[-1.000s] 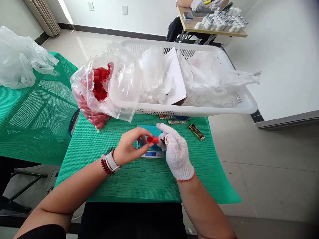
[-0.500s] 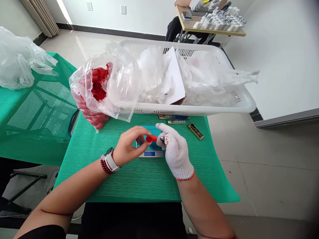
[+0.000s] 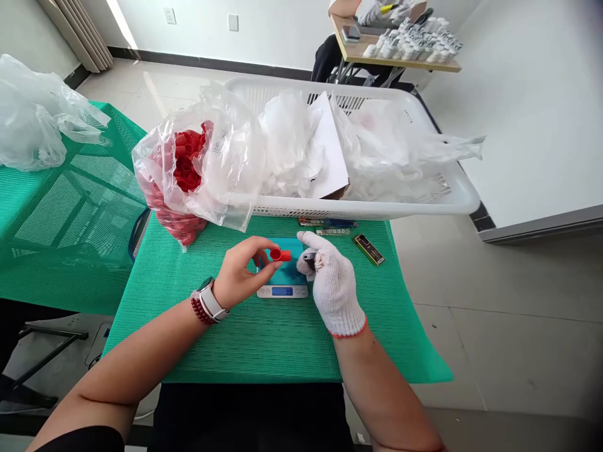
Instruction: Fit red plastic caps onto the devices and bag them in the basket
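Note:
My bare left hand (image 3: pixel 242 269) pinches a short red plastic tube (image 3: pixel 284 255) between thumb and forefinger, its round open end facing me. It is held over the blue plate of a small digital scale (image 3: pixel 282 291), whose display seems to read zero. My right hand (image 3: pixel 333 282), in a white knitted glove, is closed around a small dark tool with a metallic end (image 3: pixel 309 257); most of the tool is hidden in the fist. A gap separates the tool from the tube. At the back left, a clear plastic bag (image 3: pixel 230 188) holds many similar red tubes (image 3: pixel 187 166).
Behind the scale stands a white basket (image 3: pixel 414 208) with plastic bags and a white carton piece (image 3: pixel 328 150). Narrow packs (image 3: pixel 333 231) and a black-gold pack (image 3: pixel 369 249) lie on the green-covered table (image 3: pixel 226 351). A co-worker's gloved hands (image 3: pixel 372 11) show beyond, beside small white containers (image 3: pixel 419 41).
The red tube in my left hand has moved slightly left and up, away from the tool in my right glove. More of the scale's front now shows.

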`<state>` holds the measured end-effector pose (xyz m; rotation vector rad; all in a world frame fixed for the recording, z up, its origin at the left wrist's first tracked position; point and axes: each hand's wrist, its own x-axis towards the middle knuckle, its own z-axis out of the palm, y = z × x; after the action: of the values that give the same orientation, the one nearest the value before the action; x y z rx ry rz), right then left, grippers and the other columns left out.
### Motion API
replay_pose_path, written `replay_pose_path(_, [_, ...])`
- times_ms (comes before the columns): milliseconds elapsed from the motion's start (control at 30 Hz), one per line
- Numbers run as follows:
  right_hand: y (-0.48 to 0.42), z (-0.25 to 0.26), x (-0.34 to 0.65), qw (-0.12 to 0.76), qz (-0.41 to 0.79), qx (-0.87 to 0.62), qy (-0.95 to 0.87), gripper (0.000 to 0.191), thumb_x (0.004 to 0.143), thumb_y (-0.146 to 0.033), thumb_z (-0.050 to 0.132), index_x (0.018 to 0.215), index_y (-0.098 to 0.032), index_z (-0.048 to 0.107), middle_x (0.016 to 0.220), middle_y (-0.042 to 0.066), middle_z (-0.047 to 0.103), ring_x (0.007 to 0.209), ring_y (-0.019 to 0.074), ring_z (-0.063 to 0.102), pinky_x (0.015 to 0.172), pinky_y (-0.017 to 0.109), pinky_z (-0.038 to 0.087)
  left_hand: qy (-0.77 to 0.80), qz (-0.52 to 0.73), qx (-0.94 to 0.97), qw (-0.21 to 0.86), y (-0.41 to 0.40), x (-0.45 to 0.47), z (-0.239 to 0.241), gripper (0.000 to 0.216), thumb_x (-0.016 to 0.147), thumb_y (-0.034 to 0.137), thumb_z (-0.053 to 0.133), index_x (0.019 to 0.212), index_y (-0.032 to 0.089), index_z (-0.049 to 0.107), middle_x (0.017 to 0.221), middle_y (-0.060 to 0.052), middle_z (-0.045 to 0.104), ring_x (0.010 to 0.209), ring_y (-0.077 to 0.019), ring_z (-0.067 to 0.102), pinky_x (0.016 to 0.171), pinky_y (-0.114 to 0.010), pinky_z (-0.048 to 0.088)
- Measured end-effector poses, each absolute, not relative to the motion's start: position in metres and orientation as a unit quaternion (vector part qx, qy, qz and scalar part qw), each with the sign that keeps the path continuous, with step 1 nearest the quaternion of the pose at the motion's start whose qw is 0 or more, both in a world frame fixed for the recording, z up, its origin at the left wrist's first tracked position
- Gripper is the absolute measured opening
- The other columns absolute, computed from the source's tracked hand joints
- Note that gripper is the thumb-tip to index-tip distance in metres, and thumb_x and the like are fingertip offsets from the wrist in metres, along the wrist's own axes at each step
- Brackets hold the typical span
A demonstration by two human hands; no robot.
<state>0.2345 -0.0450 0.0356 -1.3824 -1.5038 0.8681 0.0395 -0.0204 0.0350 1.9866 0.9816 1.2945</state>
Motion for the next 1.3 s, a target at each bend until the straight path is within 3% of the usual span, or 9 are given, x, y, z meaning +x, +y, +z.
replay_pose_path(133, [-0.038,0.041,0.242,0.436,0.333,-0.605,-0.577,0.057,0.101,-0.055,0.030,0.133,-0.021,0.063,0.105,0.009,0.071,0.074,0.0144,0.068,0.062,0.025,0.057,0.378,0.479,0.748,0.260,-0.015,0.038,0.027,0.018,0.087,0.019,0.069,0.103,0.018,0.062,0.087,-0.001,0.070,0.063,-0.0081,0.059,0.060,-0.021,0.052])
replay_pose_path(233, [-0.031,0.049,0.258,0.397,0.283,-0.671,-0.558,0.055,0.101,-0.055,0.030,0.131,-0.023,0.063,0.099,0.007,0.073,0.073,0.0155,0.068,0.068,0.029,0.057,0.388,0.471,0.760,0.224,-0.010,0.036,0.021,0.017,0.088,0.021,0.069,0.103,0.018,0.061,0.088,-0.001,0.069,0.061,-0.0079,0.058,0.061,-0.022,0.052])
replay_pose_path(333, [-0.026,0.056,0.277,0.283,0.215,-0.756,-0.549,0.050,0.101,-0.052,0.032,0.131,-0.027,0.062,0.085,0.005,0.073,0.078,0.0205,0.069,0.073,0.033,0.054,0.394,0.466,0.765,0.204,-0.006,0.035,0.017,0.017,0.088,0.021,0.068,0.103,0.018,0.061,0.088,-0.001,0.069,0.061,-0.0083,0.059,0.061,-0.022,0.052])
replay_pose_path(467, [-0.025,0.057,0.290,0.110,0.154,-0.793,-0.578,0.046,0.099,-0.046,0.034,0.134,-0.027,0.059,0.115,0.010,0.072,0.095,0.0278,0.067,0.074,0.036,0.048,0.406,0.465,0.761,0.199,-0.003,0.033,0.016,0.016,0.087,0.021,0.068,0.102,0.018,0.061,0.085,0.000,0.070,0.060,-0.0088,0.059,0.060,-0.022,0.051])
replay_pose_path(567, [-0.027,0.055,0.290,0.032,0.149,-0.772,-0.617,0.043,0.100,-0.044,0.033,0.127,-0.027,0.062,0.118,0.009,0.070,0.098,0.0276,0.066,0.070,0.033,0.045,0.402,0.472,0.759,0.197,-0.004,0.032,0.016,0.016,0.088,0.023,0.068,0.102,0.019,0.061,0.086,-0.001,0.070,0.060,-0.0091,0.059,0.059,-0.022,0.051])
replay_pose_path(733, [-0.028,0.048,0.291,0.012,0.113,-0.749,-0.653,0.041,0.101,-0.042,0.032,0.127,-0.031,0.062,0.117,0.006,0.066,0.101,0.0236,0.063,0.070,0.030,0.043,0.374,0.482,0.768,0.197,-0.009,0.033,0.017,0.016,0.088,0.021,0.068,0.102,0.019,0.060,0.088,-0.001,0.069,0.060,-0.0088,0.059,0.060,-0.022,0.051])
replay_pose_path(900, [-0.029,0.046,0.294,-0.024,0.075,-0.770,-0.633,0.045,0.102,-0.046,0.026,0.135,-0.031,0.053,0.120,0.008,0.064,0.096,0.0257,0.065,0.067,0.032,0.044,0.385,0.483,0.760,0.205,-0.009,0.032,0.016,0.015,0.088,0.022,0.067,0.101,0.020,0.060,0.086,-0.001,0.069,0.060,-0.0088,0.058,0.060,-0.022,0.051])
replay_pose_path(1100, [-0.036,0.057,0.292,-0.075,0.053,-0.769,-0.632,0.043,0.101,-0.047,0.029,0.130,-0.030,0.055,0.119,0.008,0.064,0.090,0.0268,0.068,0.061,0.033,0.046,0.407,0.474,0.750,0.217,-0.007,0.029,0.018,0.014,0.089,0.023,0.065,0.101,0.019,0.061,0.080,0.000,0.068,0.058,-0.0091,0.058,0.060,-0.023,0.052])
replay_pose_path(1300, [-0.044,0.064,0.291,-0.111,0.054,-0.734,-0.668,0.043,0.102,-0.036,0.027,0.134,-0.024,0.053,0.119,0.012,0.065,0.090,0.0264,0.069,0.063,0.034,0.050,0.417,0.457,0.751,0.231,-0.007,0.029,0.020,0.011,0.088,0.022,0.064,0.098,0.019,0.061,0.078,0.001,0.067,0.060,-0.0107,0.060,0.062,-0.024,0.053])
